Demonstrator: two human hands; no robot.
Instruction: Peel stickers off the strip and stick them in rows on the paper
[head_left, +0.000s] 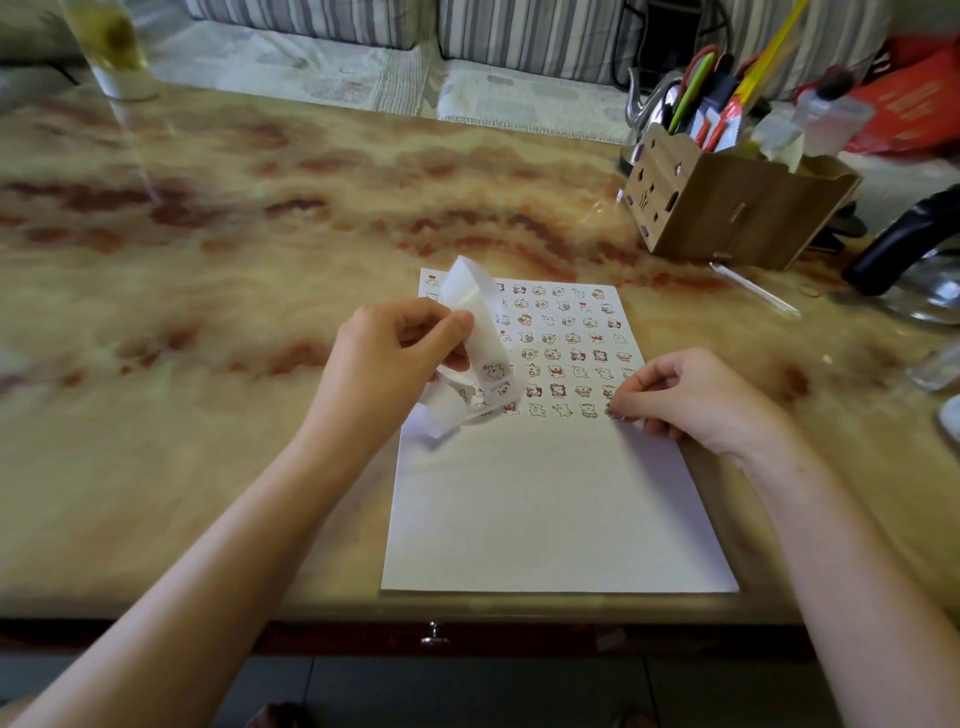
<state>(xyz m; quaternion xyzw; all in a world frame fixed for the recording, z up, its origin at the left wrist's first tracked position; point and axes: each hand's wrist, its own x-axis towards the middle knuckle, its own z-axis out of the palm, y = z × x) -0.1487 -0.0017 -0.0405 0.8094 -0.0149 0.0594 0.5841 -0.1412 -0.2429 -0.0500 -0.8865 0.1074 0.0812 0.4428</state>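
Note:
A white sheet of paper (545, 509) lies on the marble-patterned table, its upper half filled with several rows of small cartoon stickers (566, 353). My left hand (395, 358) holds a curling white sticker strip (483, 338) above the paper's left side; one sticker shows on the strip. My right hand (691, 395) rests at the paper's right edge, fingertips pinched down on a small sticker (612, 411) at the right end of the lowest row.
A cardboard organiser (727, 202) with pens and scissors stands at the back right. A black-handled glass kettle (919, 260) sits at the far right. A tall glass (111, 52) stands at the back left. The table's front edge runs just below the paper.

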